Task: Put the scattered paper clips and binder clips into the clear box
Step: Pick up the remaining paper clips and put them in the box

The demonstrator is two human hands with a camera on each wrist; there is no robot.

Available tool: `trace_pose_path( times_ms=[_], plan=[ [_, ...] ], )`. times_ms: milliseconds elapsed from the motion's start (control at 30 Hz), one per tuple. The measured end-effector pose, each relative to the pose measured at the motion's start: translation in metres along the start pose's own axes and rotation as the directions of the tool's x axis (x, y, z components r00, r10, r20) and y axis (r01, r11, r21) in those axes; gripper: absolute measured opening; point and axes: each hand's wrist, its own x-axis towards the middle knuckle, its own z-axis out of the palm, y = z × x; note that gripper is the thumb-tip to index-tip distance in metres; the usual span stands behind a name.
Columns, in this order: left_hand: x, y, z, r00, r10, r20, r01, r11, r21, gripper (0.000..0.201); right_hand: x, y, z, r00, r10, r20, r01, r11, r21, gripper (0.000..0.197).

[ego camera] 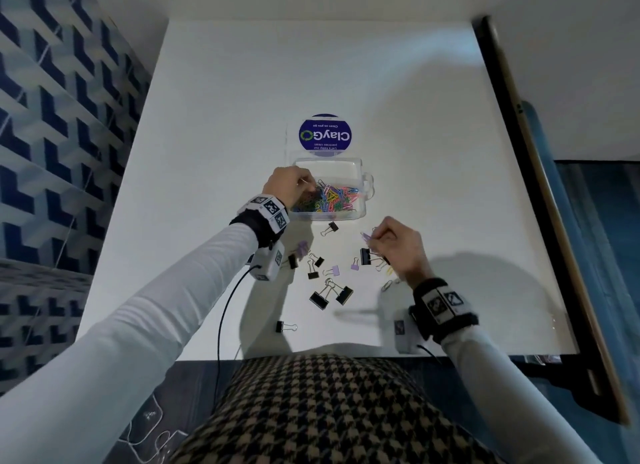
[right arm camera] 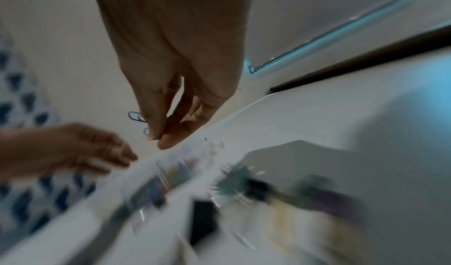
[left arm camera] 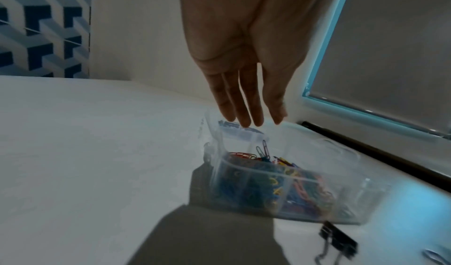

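Note:
The clear box [ego camera: 362,204] sits mid-table, holding a heap of coloured paper clips [ego camera: 329,198]. My left hand [ego camera: 304,186] hovers over its left end; in the left wrist view the left hand [left arm camera: 253,120] has straight fingers holding nothing above the box [left arm camera: 246,172]. My right hand [ego camera: 372,243] is just in front of the box, pinching a few bluish-purple paper clips [ego camera: 365,235] between thumb and fingertips; the right wrist view shows the right hand [right arm camera: 156,140] and clips [right arm camera: 136,116]. Black binder clips [ego camera: 318,299] and purple binder clips [ego camera: 335,270] lie scattered nearer me.
A round blue ClayGo sticker [ego camera: 325,136] lies behind the box. Loose paper clips [ego camera: 386,285] rest under my right wrist, and a lone black binder clip [ego camera: 282,326] lies near the table's front edge. A dark frame [ego camera: 540,186] borders the table's right side.

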Motion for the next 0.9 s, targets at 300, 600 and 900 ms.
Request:
trace_pose_path(
  times_ms=[300,600,900],
  plan=[
    [-0.069,0.027,0.059,0.933,0.307,0.186,-0.321,0.946,0.048,0.015,0.08,-0.072,0.018,0.993,-0.015,0.118,0.008,0.999,0.053,0.007],
    [-0.091,0.058,0.141,0.842,0.32,0.435,-0.434,0.881,0.191,0.027,0.03,0.003,-0.054,0.997,0.02,0.069,-0.007,0.983,-0.186,0.021],
    [-0.092,0.078,0.151,0.903,0.223,0.368,-0.284,0.951,0.119,0.029,-0.009,0.058,-0.037,0.981,-0.134,0.144,0.19,0.829,-0.526,0.012]
  ],
)
